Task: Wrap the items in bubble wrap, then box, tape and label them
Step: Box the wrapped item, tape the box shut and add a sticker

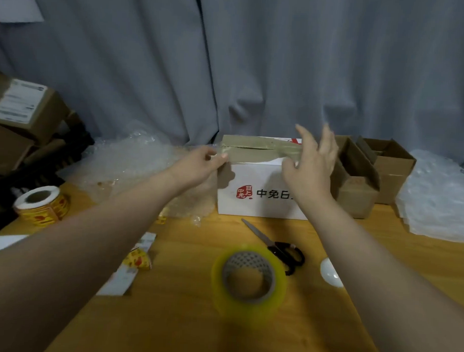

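Note:
A white box [259, 187] with red and black print stands at the back of the wooden table [182, 320], its top flaps shut. A strip of tape [256, 150] lies along the top seam. My left hand [202, 161] pinches the strip's left end at the box's top left corner. My right hand [311, 158] is over the top right corner with fingers spread and raised, thumb near the tape. A yellowish tape roll [249, 277] lies near me, black-handled scissors [278, 247] just behind it. A roll of yellow labels [42, 204] sits at the left.
Bubble wrap [136, 161] is heaped left of the box and more bubble wrap [440, 195] at the far right. Open brown cartons [369, 176] stand right of the box, stacked cartons [17, 124] at the far left. Label strips [134, 262] and a small white object [330, 272] lie near me.

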`<act>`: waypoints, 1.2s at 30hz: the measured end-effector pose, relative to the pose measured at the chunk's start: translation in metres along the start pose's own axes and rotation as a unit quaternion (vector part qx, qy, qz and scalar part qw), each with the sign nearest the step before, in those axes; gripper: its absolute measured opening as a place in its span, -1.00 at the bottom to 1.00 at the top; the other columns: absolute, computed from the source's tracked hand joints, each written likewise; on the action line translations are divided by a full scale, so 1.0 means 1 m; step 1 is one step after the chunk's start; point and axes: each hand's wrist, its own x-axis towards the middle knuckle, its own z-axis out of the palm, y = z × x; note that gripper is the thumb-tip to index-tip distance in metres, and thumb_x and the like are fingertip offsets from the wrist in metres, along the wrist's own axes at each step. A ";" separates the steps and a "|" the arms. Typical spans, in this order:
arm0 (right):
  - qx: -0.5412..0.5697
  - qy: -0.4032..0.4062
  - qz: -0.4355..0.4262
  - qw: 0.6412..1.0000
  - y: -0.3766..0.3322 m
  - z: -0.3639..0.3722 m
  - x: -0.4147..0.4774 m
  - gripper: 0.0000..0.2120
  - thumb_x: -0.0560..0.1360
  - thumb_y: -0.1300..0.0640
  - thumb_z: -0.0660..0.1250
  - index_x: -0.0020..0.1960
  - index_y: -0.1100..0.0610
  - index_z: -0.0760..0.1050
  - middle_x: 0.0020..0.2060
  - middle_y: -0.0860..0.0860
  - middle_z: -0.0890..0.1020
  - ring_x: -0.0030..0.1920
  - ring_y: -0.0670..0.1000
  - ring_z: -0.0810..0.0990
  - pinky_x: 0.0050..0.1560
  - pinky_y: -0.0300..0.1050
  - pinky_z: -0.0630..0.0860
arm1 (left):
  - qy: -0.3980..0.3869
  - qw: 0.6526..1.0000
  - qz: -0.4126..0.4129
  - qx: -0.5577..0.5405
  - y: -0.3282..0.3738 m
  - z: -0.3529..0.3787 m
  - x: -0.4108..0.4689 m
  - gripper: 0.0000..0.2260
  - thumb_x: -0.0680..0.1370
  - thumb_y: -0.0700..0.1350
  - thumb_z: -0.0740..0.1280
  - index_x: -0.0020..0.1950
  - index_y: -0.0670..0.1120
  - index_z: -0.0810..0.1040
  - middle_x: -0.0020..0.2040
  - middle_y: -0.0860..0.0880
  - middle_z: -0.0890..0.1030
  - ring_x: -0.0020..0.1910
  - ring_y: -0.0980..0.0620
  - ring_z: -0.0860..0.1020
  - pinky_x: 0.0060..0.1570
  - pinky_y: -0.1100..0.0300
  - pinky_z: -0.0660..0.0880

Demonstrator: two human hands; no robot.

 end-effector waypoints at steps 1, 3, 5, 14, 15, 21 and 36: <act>0.023 -0.005 -0.032 0.999 -0.013 0.001 -0.005 -0.46 0.46 0.28 0.24 0.43 0.05 0.32 0.53 0.14 0.04 0.53 0.15 -0.08 0.50 0.07 -0.06 | 0.009 1.000 0.018 0.023 -0.002 -0.010 -0.008 -0.60 0.59 0.12 0.20 0.32 -0.10 0.43 0.24 0.03 0.47 0.20 0.11 0.40 0.08 0.24 0.28; 0.072 -0.051 -0.072 0.994 -0.035 0.008 -0.016 -0.56 0.47 0.27 0.24 0.34 0.08 0.41 0.50 0.11 0.17 0.51 0.11 0.02 0.46 -0.05 0.00 | 0.026 0.997 0.034 0.061 -0.013 -0.029 -0.028 -0.67 0.58 0.07 0.24 0.28 -0.06 0.47 0.27 0.02 0.48 0.15 0.11 0.40 0.05 0.26 0.26; 0.093 -0.116 -0.101 0.984 -0.051 0.022 -0.029 -0.64 0.47 0.26 0.26 0.26 0.10 0.47 0.42 0.10 0.30 0.45 0.10 0.15 0.39 -0.15 0.07 | 0.035 0.993 0.032 0.105 -0.031 -0.042 -0.049 -0.70 0.58 0.02 0.26 0.27 -0.05 0.49 0.29 -0.01 0.48 0.14 0.06 0.43 0.03 0.25 0.26; 0.076 -0.328 -0.072 0.939 -0.082 0.075 -0.087 -0.77 0.53 0.15 0.26 0.18 0.09 0.52 0.24 0.08 0.49 0.26 0.09 0.43 0.17 -0.14 0.34 | -0.127 0.927 -0.073 0.345 -0.124 -0.036 -0.106 -0.46 0.52 0.10 0.34 0.44 0.00 0.30 0.35 -0.12 0.36 0.33 -0.14 0.29 0.24 0.04 0.30; 0.071 -0.336 -0.066 0.937 -0.082 0.078 -0.091 -0.77 0.54 0.15 0.26 0.17 0.09 0.53 0.25 0.07 0.50 0.25 0.09 0.44 0.15 -0.16 0.34 | -0.125 0.918 -0.065 0.370 -0.128 -0.032 -0.107 -0.46 0.51 0.11 0.34 0.44 -0.01 0.30 0.35 -0.12 0.35 0.34 -0.14 0.28 0.25 0.04 0.29; 0.068 -0.359 -0.046 0.930 -0.074 0.082 -0.098 -0.76 0.54 0.16 0.25 0.19 0.10 0.52 0.26 0.04 0.51 0.30 0.05 0.42 0.17 -0.21 0.31 | -0.088 0.903 -0.046 0.417 -0.142 -0.016 -0.097 -0.70 0.51 0.11 0.34 0.17 0.01 0.52 0.24 -0.07 0.43 0.26 -0.09 0.33 0.22 0.05 0.33; 0.329 -0.337 0.025 0.882 -0.035 0.035 -0.063 -0.86 0.44 0.29 0.44 0.00 0.21 0.60 -0.17 0.19 0.67 -0.15 0.05 0.65 -0.07 -0.08 0.61 | 0.081 0.948 0.020 -0.307 -0.048 0.040 -0.078 -0.89 0.51 -0.13 0.38 -0.21 -0.09 0.62 -0.29 -0.10 0.61 -0.29 0.06 0.51 -0.24 0.19 0.43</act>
